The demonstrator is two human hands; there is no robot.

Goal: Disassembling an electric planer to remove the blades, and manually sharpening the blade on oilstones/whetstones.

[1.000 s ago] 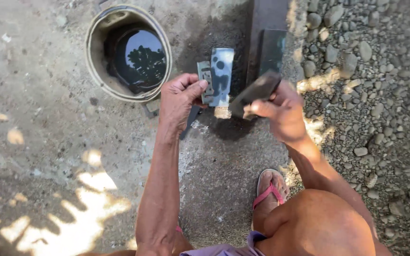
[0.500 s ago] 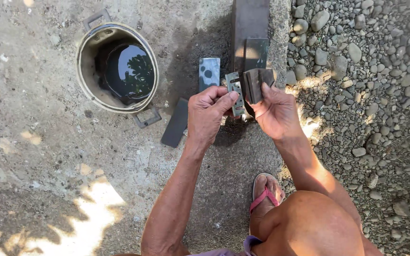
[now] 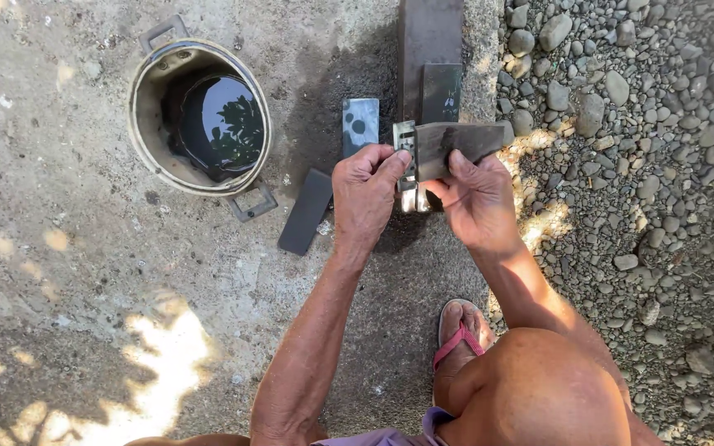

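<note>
Head view, looking straight down at two bare hands working over a concrete slab (image 3: 84,272). Left hand (image 3: 365,194) closing around a small pale metal piece (image 3: 405,144) at upper centre of the frame, thumb and fingers pinching it. Right hand (image 3: 477,198) gripping a dark flat block (image 3: 456,140), pressing its edge against the metal piece. Both hands meeting just above centre, touching through the two things held.

Compared with a second ago: hands sitting higher in the frame and closer together, the dark block now turned flatter and lying across the metal piece rather than angled away from it. A wet grey slab (image 3: 360,124), earlier hidden behind the left hand, now lying exposed on the ground just upper left of the hands. Judging from this, rubbing of block against metal under way, not yet finished.

Lying around: a black rectangular stone (image 3: 306,211) left of the left wrist, a round metal pot (image 3: 200,116) holding dark water at upper left, a long dark bar (image 3: 430,41) at top centre, gravel (image 3: 646,165) filling the right side, a foot in a pink sandal (image 3: 460,334) at lower centre.
</note>
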